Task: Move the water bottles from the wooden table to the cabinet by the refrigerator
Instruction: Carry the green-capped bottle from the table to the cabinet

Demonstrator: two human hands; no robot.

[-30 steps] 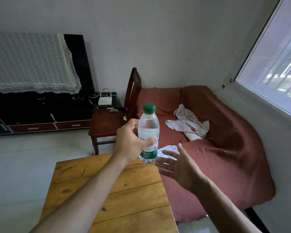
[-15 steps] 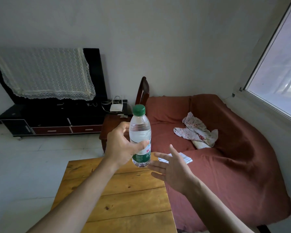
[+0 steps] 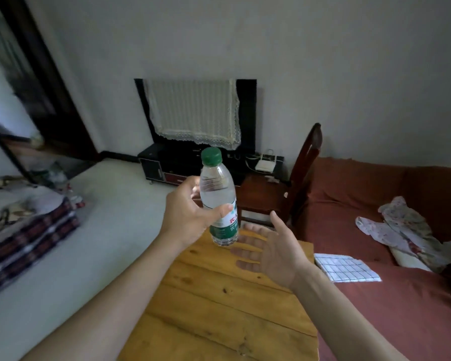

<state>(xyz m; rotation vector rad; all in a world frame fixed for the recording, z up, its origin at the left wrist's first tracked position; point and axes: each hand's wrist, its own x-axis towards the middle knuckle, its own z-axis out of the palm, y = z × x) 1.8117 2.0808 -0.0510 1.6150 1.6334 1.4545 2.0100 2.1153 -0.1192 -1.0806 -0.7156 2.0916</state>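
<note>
What moved: the view has swung to the left; the red sofa (image 3: 375,204) now sits at the right of the frame, and a dark doorway (image 3: 34,82) has come into the upper left. The bottle and both hands stay in the middle, as before.
Water bottle: the water bottle (image 3: 218,196) stands upright in the air in the middle of the frame, above the far end of the wooden table (image 3: 219,303). It has a green cap and a green label.
Left hand: the left hand (image 3: 190,214) holds the bottle round its middle, thumb in front, fingers behind.
Right hand: the right hand (image 3: 268,246) is flat and loose, palm up, just to the right of the bottle's bottom. It holds nothing.
Table: it fills the lower middle of the frame.
Chair: a dark wooden chair (image 3: 279,188) stands past the table, right of middle.
Sofa things: a flowery cloth (image 3: 412,230) and a checked cloth (image 3: 347,267) lie on the sofa.
Back wall: a dark TV stand (image 3: 167,165) with a lace cover (image 3: 193,110) above it.
Left edge: a blurry pile of folded blankets (image 3: 23,225).
</note>
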